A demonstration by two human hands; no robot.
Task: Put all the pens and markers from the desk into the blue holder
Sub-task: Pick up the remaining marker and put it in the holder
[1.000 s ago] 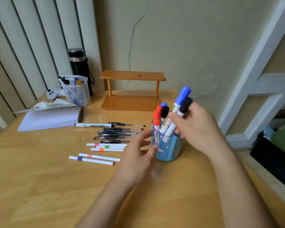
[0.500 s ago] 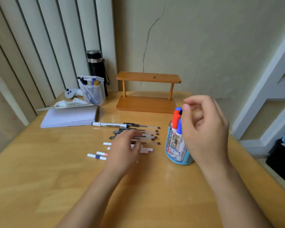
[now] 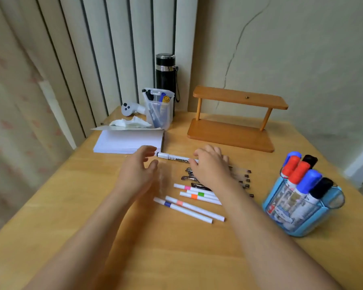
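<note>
Now whiteboard marker between both hands, right hand fingertips touching it, left hand spread open beside

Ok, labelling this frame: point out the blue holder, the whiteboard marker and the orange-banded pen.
blue holder (image 3: 314, 223): head view, front wall.
whiteboard marker (image 3: 174, 158): head view, printed barrel.
orange-banded pen (image 3: 194, 196): head view, orange band.

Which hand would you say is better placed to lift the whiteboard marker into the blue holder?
Right hand: fingertips already on the whiteboard marker, and the blue holder stands on its side. Left hand hovers open, farther away.
</note>
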